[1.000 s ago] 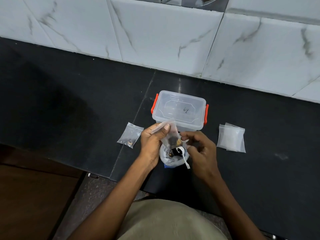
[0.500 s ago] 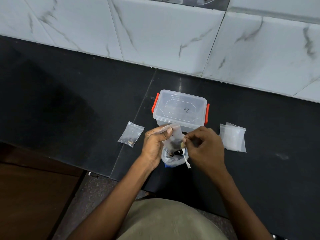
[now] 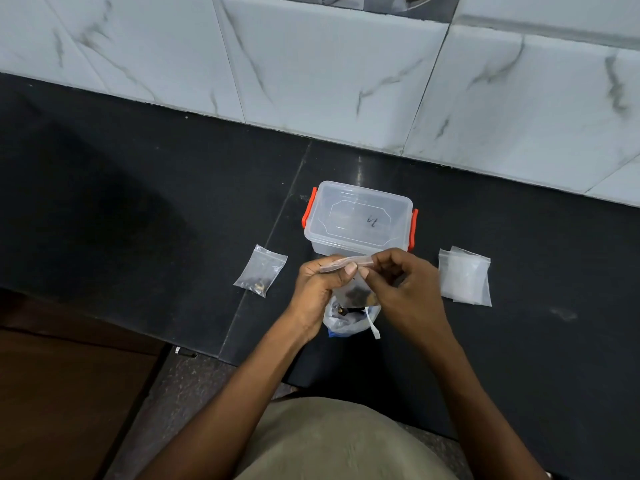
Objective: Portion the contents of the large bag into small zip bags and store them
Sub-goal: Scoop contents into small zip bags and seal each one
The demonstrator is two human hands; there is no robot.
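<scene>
Both hands pinch the zip strip of a small clear zip bag [image 3: 356,291] that holds a dark clump at its bottom. My left hand [image 3: 317,289] grips the strip's left end. My right hand [image 3: 403,289] pinches its right end. Under the hands stands the large bag [image 3: 346,322], open, with dark pieces inside and a white strip hanging at its right. A filled small zip bag [image 3: 260,274] lies flat to the left. A stack of empty zip bags [image 3: 465,276] lies to the right.
A clear plastic box [image 3: 360,218] with a shut lid and orange latches stands just behind the hands on the black counter [image 3: 156,209]. White marble tiles [image 3: 329,71] rise behind it. The counter's front edge runs just below the large bag.
My right hand rose from the large bag to the small bag's top and now pinches the zip strip together with my left hand. The small bag now hangs lower between the hands.
</scene>
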